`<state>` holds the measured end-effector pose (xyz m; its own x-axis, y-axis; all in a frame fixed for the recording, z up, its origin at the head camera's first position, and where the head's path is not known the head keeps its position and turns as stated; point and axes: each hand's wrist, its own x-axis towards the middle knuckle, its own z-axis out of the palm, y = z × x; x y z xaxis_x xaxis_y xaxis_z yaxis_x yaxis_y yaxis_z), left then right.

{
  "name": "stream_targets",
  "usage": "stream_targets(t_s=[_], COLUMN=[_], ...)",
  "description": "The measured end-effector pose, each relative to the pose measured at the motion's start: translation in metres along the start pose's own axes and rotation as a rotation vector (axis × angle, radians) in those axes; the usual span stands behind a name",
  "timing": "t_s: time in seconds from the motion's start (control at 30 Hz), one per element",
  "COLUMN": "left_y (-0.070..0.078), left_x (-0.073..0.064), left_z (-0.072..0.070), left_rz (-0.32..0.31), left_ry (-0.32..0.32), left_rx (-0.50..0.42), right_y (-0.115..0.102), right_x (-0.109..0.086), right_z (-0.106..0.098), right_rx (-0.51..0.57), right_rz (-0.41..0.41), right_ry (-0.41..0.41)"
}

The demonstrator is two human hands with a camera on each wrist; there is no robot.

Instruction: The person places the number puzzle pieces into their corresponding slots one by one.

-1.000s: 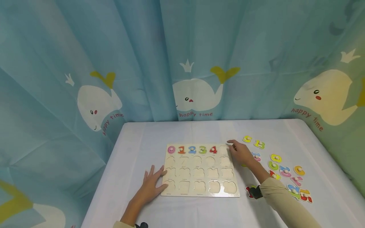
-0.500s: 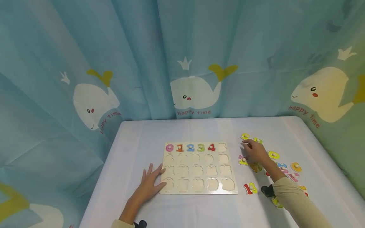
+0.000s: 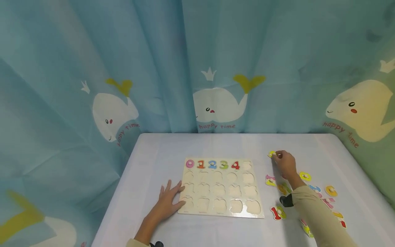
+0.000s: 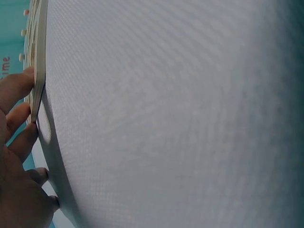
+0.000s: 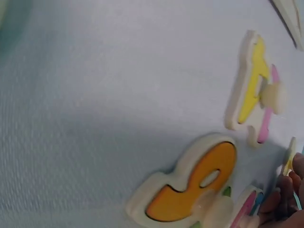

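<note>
A pale wooden number puzzle board point(image 3: 225, 216) lies on the table, with the 0, 1, 2, 3 and 4 pieces in its top row and bare recesses elsewhere. My left hand point(image 3: 168, 201) rests at the board's left edge with fingers spread; in the left wrist view, thumb and fingertips touch the edge. Beyond the board's far right corner, my right hand point(image 3: 286, 165) pinches the yellow number 5 piece point(image 3: 271, 154) by its knob. That hand shows only partly at the lower right of the right wrist view, and it covers part of the piece.
Several loose knobbed number pieces lie right of the board, among them a pink-and-yellow one point(image 3: 270, 180), a red-and-green one point(image 3: 278, 213), a yellow 0 point(image 3: 304, 176) and an orange one point(image 3: 331, 191). The right forearm hides some. A whale-print curtain point(image 3: 172, 68) hangs behind the table.
My right hand has moved right from the board's top right corner to the yellow 5 piece and now pinches it. My left hand stays at the board's edge. The head view shifts slightly.
</note>
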<state>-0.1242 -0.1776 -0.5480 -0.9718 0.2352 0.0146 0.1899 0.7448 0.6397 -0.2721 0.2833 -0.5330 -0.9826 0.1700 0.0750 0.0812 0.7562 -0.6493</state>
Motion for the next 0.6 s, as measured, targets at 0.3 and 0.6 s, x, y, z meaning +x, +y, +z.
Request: stream_targets(t_s=[0.3, 0.6], left_y=[0.004, 0.001], left_x=[-0.003, -0.001], left_z=[0.001, 0.001], left_rz=[0.017, -0.006], left_ry=[0.009, 0.007], left_rx=[-0.018, -0.017], right_y=[0.001, -0.010], right_x=[-0.005, -0.013], right_z=[0.010, 0.023], right_rx=[-0.020, 0.081], right_rz=[-0.055, -0.252], right_ry=[-0.045, -0.286])
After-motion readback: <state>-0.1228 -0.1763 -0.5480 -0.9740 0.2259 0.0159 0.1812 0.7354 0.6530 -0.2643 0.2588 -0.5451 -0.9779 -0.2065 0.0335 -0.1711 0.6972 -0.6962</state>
